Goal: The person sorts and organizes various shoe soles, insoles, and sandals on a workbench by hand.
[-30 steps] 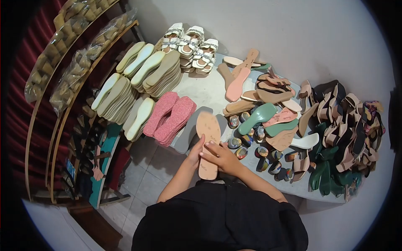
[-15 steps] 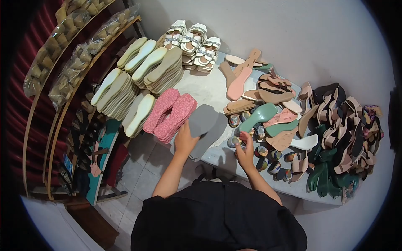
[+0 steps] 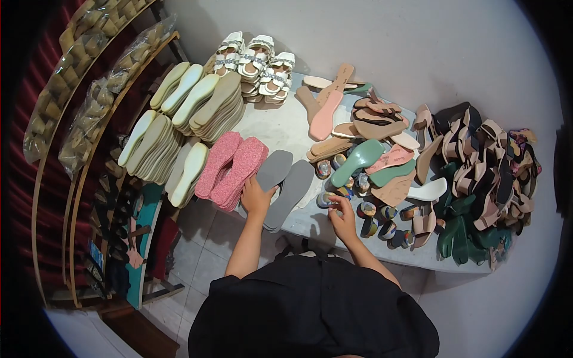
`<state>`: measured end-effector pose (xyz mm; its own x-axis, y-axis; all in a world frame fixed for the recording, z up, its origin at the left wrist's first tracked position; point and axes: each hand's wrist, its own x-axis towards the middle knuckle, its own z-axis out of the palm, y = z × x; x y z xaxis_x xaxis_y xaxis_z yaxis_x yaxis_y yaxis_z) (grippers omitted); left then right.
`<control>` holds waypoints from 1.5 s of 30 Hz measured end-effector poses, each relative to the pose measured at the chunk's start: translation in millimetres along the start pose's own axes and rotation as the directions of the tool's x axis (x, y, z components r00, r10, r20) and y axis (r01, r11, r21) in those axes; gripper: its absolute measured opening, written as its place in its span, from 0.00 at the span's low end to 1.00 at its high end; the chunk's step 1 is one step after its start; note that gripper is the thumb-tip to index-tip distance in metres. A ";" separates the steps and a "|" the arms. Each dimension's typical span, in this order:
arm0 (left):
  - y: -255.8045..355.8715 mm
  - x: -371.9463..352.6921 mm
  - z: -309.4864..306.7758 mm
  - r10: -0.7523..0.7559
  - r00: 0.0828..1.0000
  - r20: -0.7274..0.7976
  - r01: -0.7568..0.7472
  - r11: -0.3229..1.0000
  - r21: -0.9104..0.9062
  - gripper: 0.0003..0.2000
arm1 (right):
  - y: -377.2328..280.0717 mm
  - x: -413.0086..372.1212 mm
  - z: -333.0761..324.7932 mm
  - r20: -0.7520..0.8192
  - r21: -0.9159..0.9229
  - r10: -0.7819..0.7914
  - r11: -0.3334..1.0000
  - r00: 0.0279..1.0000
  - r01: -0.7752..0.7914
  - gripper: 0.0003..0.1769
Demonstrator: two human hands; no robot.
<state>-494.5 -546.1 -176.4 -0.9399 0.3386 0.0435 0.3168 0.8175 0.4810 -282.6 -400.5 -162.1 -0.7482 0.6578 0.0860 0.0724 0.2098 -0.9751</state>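
My left hand (image 3: 256,197) is at the front edge of the table, between the pink soles and the grey ones. Its thumb lies over the lower end of a grey sole (image 3: 275,167), while its other fingers are partly hidden along the edge. Another grey sole (image 3: 293,190) lies close beside on the right, on top of more grey layers. My right hand (image 3: 343,219) hovers near small round multicoloured heels (image 3: 325,199), fingers loosely bent and apart with nothing in them. A glossy green sole (image 3: 359,162) rests just beyond it. Two piles of speckled pink soles (image 3: 246,164) stand left of my left hand.
Stacked cream soles (image 3: 216,107) and white sandals (image 3: 261,56) stand at the back left of the table (image 3: 270,125). Loose tan and pink soles (image 3: 326,116) lie at the back. Piled sandals (image 3: 477,161) crowd the right end. A shelf rack (image 3: 113,113) stands at left.
The view has shifted slightly. The held grey sole has moved left, opening a gap beside the other grey sole. My right hand has drawn back a little from the green sole.
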 end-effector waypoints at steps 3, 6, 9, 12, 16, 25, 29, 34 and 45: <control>6.2 -4.5 -4.3 -0.012 1.000 -0.028 0.013 0.999 0.043 0.40 | 0.0 -5.4 -0.7 -0.022 0.044 0.052 0.998 0.998 -0.051 0.15; 4.1 -7.4 -1.9 0.033 0.997 -0.074 -0.030 0.999 0.043 0.37 | 0.3 -10.9 -5.9 -0.021 -0.010 0.063 0.998 0.998 -0.063 0.15; -14.4 -7.3 6.4 0.099 0.989 -0.107 -0.095 0.995 0.042 0.35 | 11.2 -16.4 -7.7 -0.051 -0.005 0.056 0.998 0.997 -0.056 0.14; -23.6 -8.9 13.4 0.079 0.994 -0.081 -0.076 0.996 0.035 0.36 | 15.3 -20.7 -9.3 -0.090 0.027 0.065 0.998 0.994 -0.063 0.14; -17.6 -8.7 7.0 0.039 0.999 -0.029 -0.037 0.998 0.043 0.36 | 14.7 -23.6 -10.1 -0.129 -0.002 0.051 0.999 0.990 -0.051 0.14; -20.8 -4.3 3.3 0.103 0.995 -0.007 -0.103 0.994 0.025 0.38 | 12.2 -32.5 -6.1 -0.232 -0.044 0.060 0.996 0.971 -0.072 0.14; -29.0 -7.7 5.3 0.192 0.981 -0.017 -0.192 0.981 -0.002 0.39 | 16.8 -39.5 -7.1 -0.301 -0.047 0.097 0.992 0.949 -0.116 0.14; -8.2 -19.2 -30.1 0.485 0.870 0.091 -0.478 0.874 -0.090 0.33 | 17.4 -54.0 -11.2 -0.441 -0.047 0.148 0.981 0.885 -0.188 0.14; 96.5 -41.5 -0.4 0.665 0.733 0.145 -0.638 0.745 -0.193 0.27 | 19.1 -82.9 -71.5 -0.633 -0.036 0.147 0.975 0.760 -0.219 0.13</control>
<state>-425.0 -481.5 -131.4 -0.4595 0.8592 0.2252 0.8114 0.3029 0.4998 -172.0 -399.3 -173.2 -0.1409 0.9887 0.0516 0.2583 0.0870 -0.9621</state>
